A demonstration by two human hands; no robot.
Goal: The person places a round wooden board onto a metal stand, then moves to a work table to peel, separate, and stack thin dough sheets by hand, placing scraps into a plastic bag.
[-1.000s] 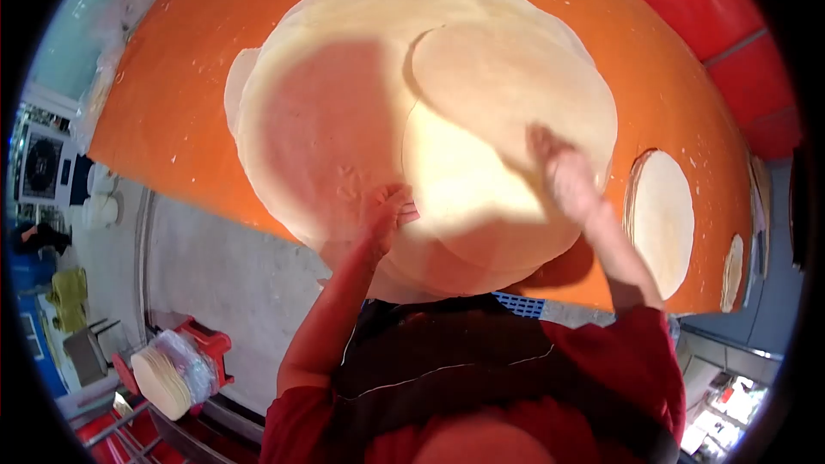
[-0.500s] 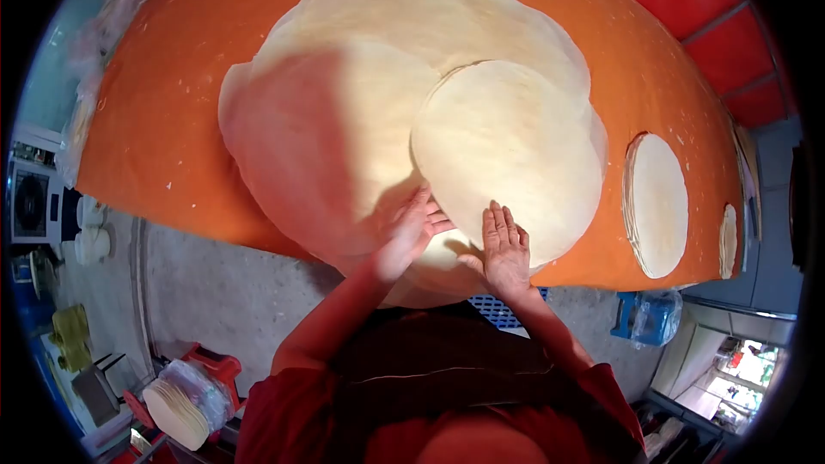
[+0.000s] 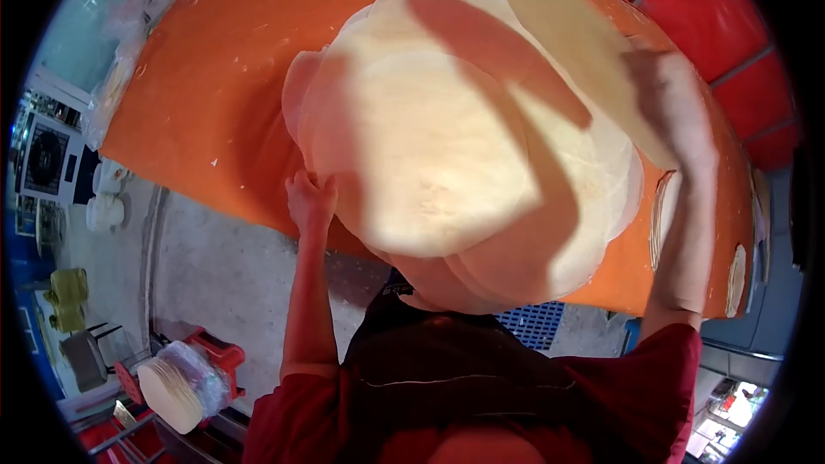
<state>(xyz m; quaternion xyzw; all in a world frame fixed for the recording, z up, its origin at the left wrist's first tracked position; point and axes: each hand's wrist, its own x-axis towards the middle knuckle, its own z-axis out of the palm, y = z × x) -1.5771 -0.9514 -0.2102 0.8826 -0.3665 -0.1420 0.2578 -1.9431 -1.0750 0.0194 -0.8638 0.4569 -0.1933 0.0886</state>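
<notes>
A wide pile of thin, pale, round dough sheets (image 3: 421,155) overlaps on the orange table, its scalloped rim spreading on all sides. My left hand (image 3: 311,198) is closed at the pile's left edge, fingers pinching the rim of a sheet. Up at the far right, my right hand (image 3: 675,99) grips a round dough disc (image 3: 567,43), raised and tilted above the table. Motion blurs the disc, so I cannot tell whether it is one sheet or several. Its shadow falls across the pile. Under my right forearm, a smaller stack of discs (image 3: 661,215) is mostly hidden.
The orange table (image 3: 206,120) curves round the pile. Another small stack (image 3: 736,279) lies at its right end. A red stool (image 3: 215,352) at lower left bears discs (image 3: 170,395) and plastic wrap. A blue crate (image 3: 533,324) shows below the table's front edge.
My hands have parted from the front middle: left to the pile's left edge, right up to the far right. The smaller disc no longer lies on the pile; my right hand holds a disc aloft.
</notes>
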